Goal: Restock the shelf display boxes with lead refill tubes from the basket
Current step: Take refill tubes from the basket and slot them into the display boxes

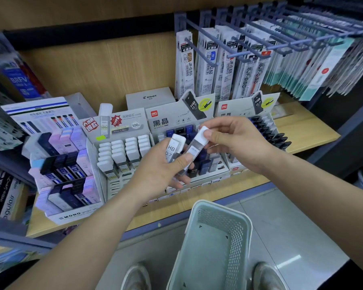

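left hand (161, 164) grip was curled round an HB 0.7 lead refill tube (173, 150) | right hand (237, 141) pinched a 2nd tube (195, 147) by its white cap, prob pulling it free to slot in | both over the deli display box (176, 116) | basket (214, 243) below looked emptied

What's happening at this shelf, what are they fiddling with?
A person is restocking pencil-lead refills. Their left hand holds the HB 0.7 tube and a second tube, both white-capped. The right hand pinches the second tube's cap. Both hands are in front of the grey display box on the wooden shelf. The pale green basket sits below by the person's shoes; no tubes show in the part in view.
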A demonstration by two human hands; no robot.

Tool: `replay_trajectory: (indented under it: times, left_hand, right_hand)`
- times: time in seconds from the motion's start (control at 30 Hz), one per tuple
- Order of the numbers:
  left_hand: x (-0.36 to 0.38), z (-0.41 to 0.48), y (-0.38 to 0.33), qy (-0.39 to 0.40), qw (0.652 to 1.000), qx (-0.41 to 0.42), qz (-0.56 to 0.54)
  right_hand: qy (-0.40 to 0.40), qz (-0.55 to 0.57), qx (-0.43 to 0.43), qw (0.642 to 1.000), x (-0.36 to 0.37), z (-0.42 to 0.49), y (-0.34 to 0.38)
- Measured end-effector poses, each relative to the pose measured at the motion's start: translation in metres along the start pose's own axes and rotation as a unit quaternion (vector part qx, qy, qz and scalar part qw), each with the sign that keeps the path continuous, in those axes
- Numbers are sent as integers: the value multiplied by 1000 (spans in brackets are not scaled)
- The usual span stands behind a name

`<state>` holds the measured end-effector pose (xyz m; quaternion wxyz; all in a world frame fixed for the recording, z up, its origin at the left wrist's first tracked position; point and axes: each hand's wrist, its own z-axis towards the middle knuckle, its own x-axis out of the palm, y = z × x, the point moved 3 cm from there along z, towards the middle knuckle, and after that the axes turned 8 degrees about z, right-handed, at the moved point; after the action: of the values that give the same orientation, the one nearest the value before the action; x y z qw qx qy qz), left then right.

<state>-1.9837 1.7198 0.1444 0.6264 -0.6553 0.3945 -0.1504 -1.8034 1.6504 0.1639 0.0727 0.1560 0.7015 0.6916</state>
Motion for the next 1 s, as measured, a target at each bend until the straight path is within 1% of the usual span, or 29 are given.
replay_trajectory:
  times: [0.17, 0.3, 0.4, 0.47, 0.6, 0.7, 0.8, 0.9, 1.0]
  left_hand:
    - [-29, -9, 16, -78, 993, -2, 87]
    - [-57, -23, 33, -95, 991, -33, 83]
    - [-80, -39, 47, -95, 991, -57, 72]
    - [-93, -50, 56, -85, 992, -69, 67]
    - [-110, -71, 73, -67, 989, -94, 91]
    - [-120, -83, 81, -70, 986, -94, 122]
    - [-127, -91, 83, -78, 983, -84, 142]
    - [-130, -93, 81, -78, 987, -81, 117]
    - [-136, -93, 78, -110, 987, -71, 92]
  right_hand:
    - [-29, 13, -20, 999, 9, 3, 5]
    - [-37, -35, -69, 996, 41, 10, 8]
    - [-23, -113, -118, 986, 72, 18, 4]
    - [1, -186, -148, 971, 95, 24, -2]
    - [65, -329, -189, 923, 134, 36, -21]
    - [89, -384, -187, 900, 143, 42, -34]
    - [78, -409, -190, 889, 141, 45, -40]
    - [69, -405, -175, 895, 136, 46, -39]
    - [78, -389, -169, 902, 139, 43, -40]
